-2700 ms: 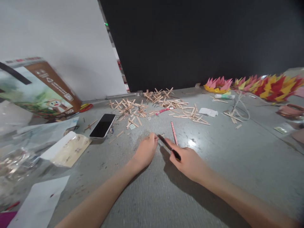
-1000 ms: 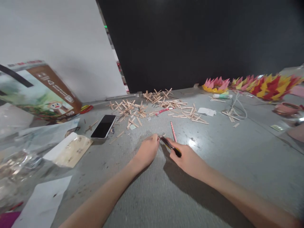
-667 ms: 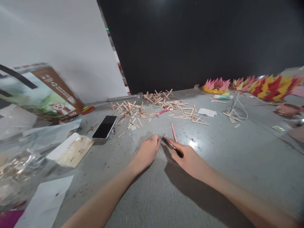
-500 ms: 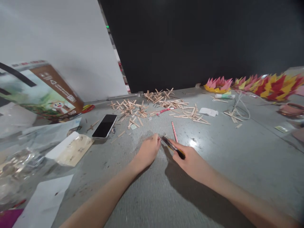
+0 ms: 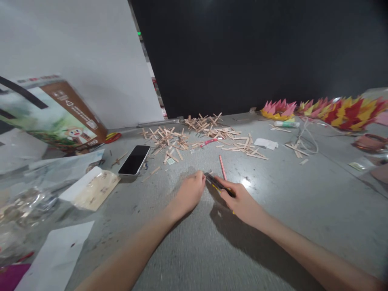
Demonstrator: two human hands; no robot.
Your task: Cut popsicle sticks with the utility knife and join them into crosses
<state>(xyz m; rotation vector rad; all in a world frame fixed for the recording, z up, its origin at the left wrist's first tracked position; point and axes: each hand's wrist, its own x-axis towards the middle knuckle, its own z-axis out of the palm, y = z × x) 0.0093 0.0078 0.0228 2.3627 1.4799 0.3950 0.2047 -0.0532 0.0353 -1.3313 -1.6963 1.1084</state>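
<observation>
Near the middle of the grey table, my left hand (image 5: 190, 189) is closed in a pinch on something small. What it holds is mostly hidden by the fingers; a thin pale tip shows near the knife. My right hand (image 5: 242, 200) grips a black and yellow utility knife (image 5: 220, 185). The knife's front end points up and left and meets my left fingertips. Just beyond my right hand lies a pink patterned stick (image 5: 222, 167). Farther back spreads a pile of flat wooden sticks (image 5: 212, 131), several joined as crosses.
A phone (image 5: 135, 160) lies to the left, near a paper packet (image 5: 97, 190) and clear plastic bags (image 5: 28, 206). Behind them stands a printed carton (image 5: 66, 117), with scissors (image 5: 112, 137) beside it. Pointed paper crowns (image 5: 279, 109) and a glue stick (image 5: 286, 124) sit at the back right.
The knife has turned slightly in my right hand, its yellow part now showing lower. My left hand has stayed nearly in place, still pinched.
</observation>
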